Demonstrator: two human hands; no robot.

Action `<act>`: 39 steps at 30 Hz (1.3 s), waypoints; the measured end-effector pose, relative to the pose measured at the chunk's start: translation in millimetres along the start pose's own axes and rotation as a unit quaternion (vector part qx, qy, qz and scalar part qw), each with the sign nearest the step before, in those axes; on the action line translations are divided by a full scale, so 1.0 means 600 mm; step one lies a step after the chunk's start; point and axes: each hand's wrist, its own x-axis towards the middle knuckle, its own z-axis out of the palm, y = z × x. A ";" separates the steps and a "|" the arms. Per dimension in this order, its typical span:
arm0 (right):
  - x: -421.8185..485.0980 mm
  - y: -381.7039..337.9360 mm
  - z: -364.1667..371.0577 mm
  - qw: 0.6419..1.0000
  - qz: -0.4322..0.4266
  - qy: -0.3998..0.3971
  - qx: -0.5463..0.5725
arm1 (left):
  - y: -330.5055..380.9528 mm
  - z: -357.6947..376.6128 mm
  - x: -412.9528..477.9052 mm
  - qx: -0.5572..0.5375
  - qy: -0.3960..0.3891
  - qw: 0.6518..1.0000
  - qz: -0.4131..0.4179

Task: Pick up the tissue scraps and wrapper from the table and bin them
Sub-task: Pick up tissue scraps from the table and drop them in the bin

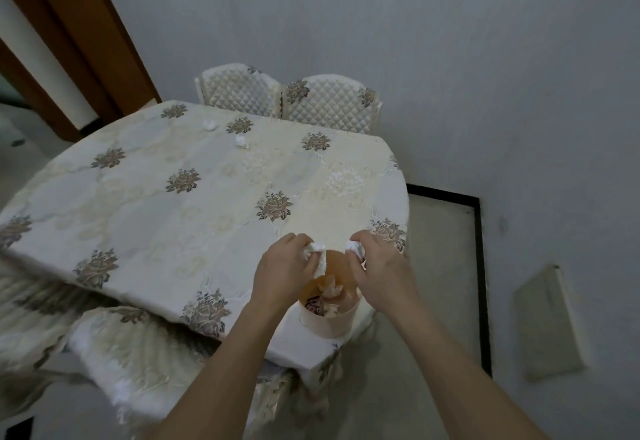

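**Both hands over bin, tissue in each**

Left hand is clenched round a white tissue scrap; part of it hangs down from the fingers over the bin's mouth. Right hand is closed on a second tissue wad, which pokes out at the fingertips. Both hands sit just above the rim, left & right of the opening, w/ forearms reaching in from the bottom of the view.

The bin is a small round cream tub standing on the table near its front right corner. Inside it: crumpled pale paper plus a bit w/ dark reddish print; can't tell if that's the wrapper.

Two more tissue scraps lie on the far side of the table, well apart from the hands: one near the far edge, another just right of it & a little nearer.

Table is covered w/ a cream cloth w/ brown flower motifs. Two quilted chair backs stand side by side at the far edge, against the grey wall. A third covered chair sits at the near side, tucked partly under the table.
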 end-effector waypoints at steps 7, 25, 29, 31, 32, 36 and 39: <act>-0.006 0.011 0.038 0.987 -0.020 -0.036 -0.155 | -0.015 0.013 -0.009 0.015 -0.097 0.993 -0.062; -0.006 0.001 0.001 0.992 -0.032 0.020 -0.116 | -0.003 -0.021 -0.009 0.144 -0.014 0.988 0.044; 0.000 0.005 -0.038 0.992 -0.016 0.036 -0.118 | 0.026 -0.033 0.010 0.139 -0.007 0.988 0.067; -0.001 0.009 -0.056 0.992 -0.010 0.045 -0.121 | 0.040 -0.034 0.019 0.137 -0.002 0.987 0.085; -0.002 0.012 -0.066 0.991 -0.003 0.051 -0.124 | 0.047 -0.034 0.023 0.136 -0.001 0.986 0.094; -0.019 0.031 -0.102 0.987 0.038 0.073 -0.138 | 0.078 -0.026 0.037 0.135 -0.012 0.982 0.133; -0.045 0.054 -0.121 0.981 0.068 0.104 -0.151 | 0.101 -0.011 0.042 0.114 -0.024 0.979 0.167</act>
